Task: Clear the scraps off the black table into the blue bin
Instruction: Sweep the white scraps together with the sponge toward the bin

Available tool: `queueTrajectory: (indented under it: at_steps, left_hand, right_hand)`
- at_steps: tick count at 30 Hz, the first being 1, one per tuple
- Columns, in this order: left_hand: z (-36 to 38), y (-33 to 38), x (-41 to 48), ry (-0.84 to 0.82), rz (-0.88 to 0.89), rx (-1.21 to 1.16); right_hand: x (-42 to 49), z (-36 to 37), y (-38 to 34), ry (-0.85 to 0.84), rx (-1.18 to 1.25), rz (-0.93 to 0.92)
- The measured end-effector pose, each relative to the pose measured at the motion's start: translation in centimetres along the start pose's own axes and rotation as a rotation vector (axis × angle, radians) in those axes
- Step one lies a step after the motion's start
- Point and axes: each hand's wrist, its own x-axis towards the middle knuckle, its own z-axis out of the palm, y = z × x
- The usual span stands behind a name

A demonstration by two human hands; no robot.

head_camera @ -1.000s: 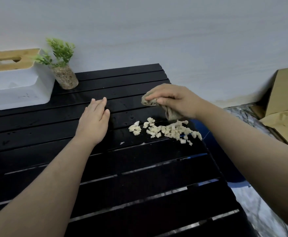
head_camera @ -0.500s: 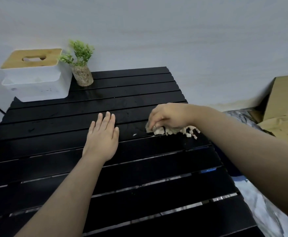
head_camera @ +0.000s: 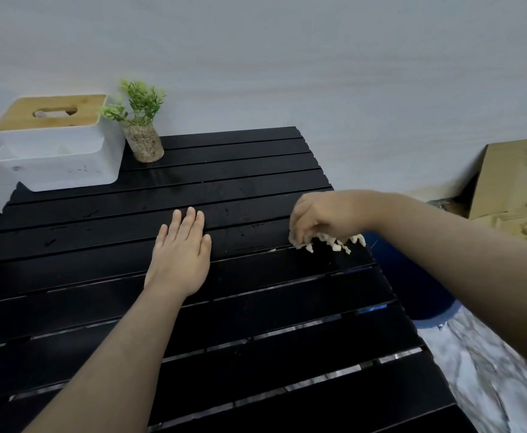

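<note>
- The right hand, right of centre, curled its fingers down over pale scraps at the tabletop's right edge; whether it gripped anything, I cannot tell.
- The left hand lay flat, fingers together, mid-frame.
- A blue bin sat below that edge.
</note>
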Motion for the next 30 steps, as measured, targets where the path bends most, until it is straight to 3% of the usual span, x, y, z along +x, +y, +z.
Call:
queueTrajectory:
  at_steps: [5,9,15,23,28,30]
  left_hand:
    - [0.0,0.0,0.2,0.001,-0.001,-0.005]
    - [0.0,0.0,0.2,-0.001,-0.003,0.001]
    - [-0.5,0.4,0.3,-0.028,-0.028,-0.045]
    - [0.0,6.4,0.9,0.035,0.071,-0.165]
    - [1.9,8.1,1.8,-0.008,0.068,-0.07]
    - [2.3,7.9,2.0,-0.003,0.07,-0.022]
  right_hand:
    - [0.3,-2.1,-2.8,0.34,0.136,-0.018]
    - [1.3,0.8,-5.6,0.497,0.16,0.133]
    - [2.2,11.3,-11.9,0.734,-0.038,0.48]
    - [0.2,10.7,-5.3,0.849,-0.021,0.632]
    - [0.8,9.8,-5.3,1.203,0.042,0.569]
    - [2.5,8.1,-4.1,1.234,0.033,0.579]
